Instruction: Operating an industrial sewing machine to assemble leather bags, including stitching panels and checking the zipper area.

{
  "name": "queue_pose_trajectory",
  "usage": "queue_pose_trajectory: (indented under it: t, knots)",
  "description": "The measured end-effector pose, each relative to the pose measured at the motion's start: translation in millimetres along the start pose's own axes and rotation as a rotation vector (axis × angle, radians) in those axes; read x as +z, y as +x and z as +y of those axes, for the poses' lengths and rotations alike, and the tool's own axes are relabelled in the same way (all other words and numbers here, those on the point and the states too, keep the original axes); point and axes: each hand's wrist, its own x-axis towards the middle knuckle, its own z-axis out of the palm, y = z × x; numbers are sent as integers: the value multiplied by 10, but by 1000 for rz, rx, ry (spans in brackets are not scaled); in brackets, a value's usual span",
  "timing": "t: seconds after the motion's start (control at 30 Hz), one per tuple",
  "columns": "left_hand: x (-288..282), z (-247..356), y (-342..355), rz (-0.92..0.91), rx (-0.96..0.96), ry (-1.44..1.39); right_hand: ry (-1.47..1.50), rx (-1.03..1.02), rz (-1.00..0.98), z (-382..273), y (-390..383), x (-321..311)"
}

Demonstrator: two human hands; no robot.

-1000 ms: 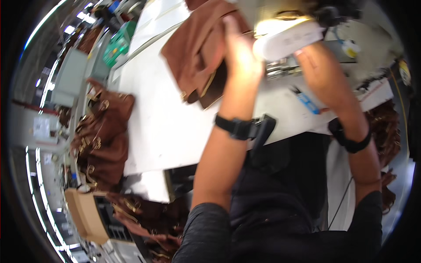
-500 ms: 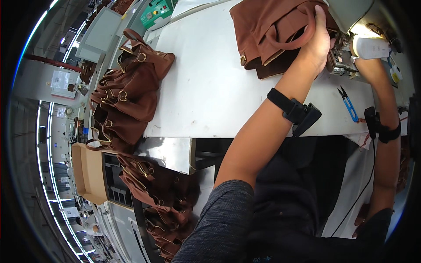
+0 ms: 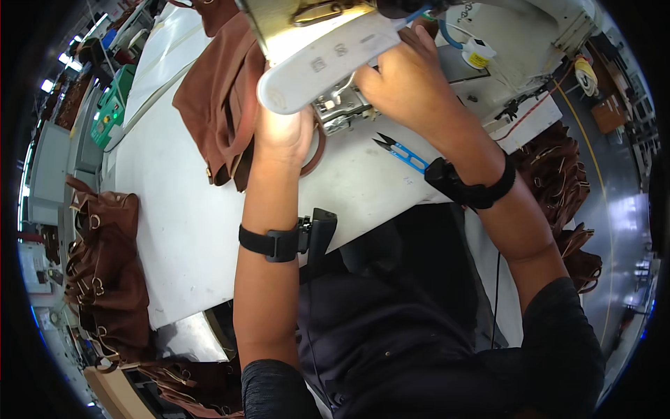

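Observation:
My left hand (image 3: pixel 285 133) is closed on a brown leather bag (image 3: pixel 209 105), at its handle side, which lies beside the sewing machine's metal bed (image 3: pixel 335 108). The machine's white lamp housing (image 3: pixel 317 66) hides part of that hand. My right hand (image 3: pixel 401 80) is curled at the machine, just right of the lamp; whatever is in its fingers is hidden. Blue-handled thread snips (image 3: pixel 412 157) lie open-bladed on the white table (image 3: pixel 181 244), below the machine. Both forearms wear black straps with small devices.
Piled brown bags (image 3: pixel 105 265) hang along the table's left edge; more bags (image 3: pixel 555 181) are heaped at the right. A green device (image 3: pixel 112 105) stands at the back left. An open cardboard box (image 3: pixel 118 391) is at lower left. A floor aisle (image 3: pixel 621 230) runs along the right.
The view has swung right since half a second ago, so the table and bags shift in frame. My right hand has moved higher on the machine, its fingers curled; my left stays on the bag.

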Motion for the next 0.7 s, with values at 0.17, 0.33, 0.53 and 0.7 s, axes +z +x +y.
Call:
queue_pose_trajectory:
  t: [0.17, 0.33, 0.53, 0.7]
  knots:
    - [77, -29, 8, 71, -33, -14, -67, 19, 108, -53, 2, -48]
    - [214, 62, 7, 242, 32, 35, 103, 170, 14, -80, 74, -76]
    - [386, 80, -181, 311, 35, -6, 282, 98, 105, -146, -26, -116]
    - [420, 129, -278, 319, 14, -66, 286, 41, 124, -228, -119, -90]
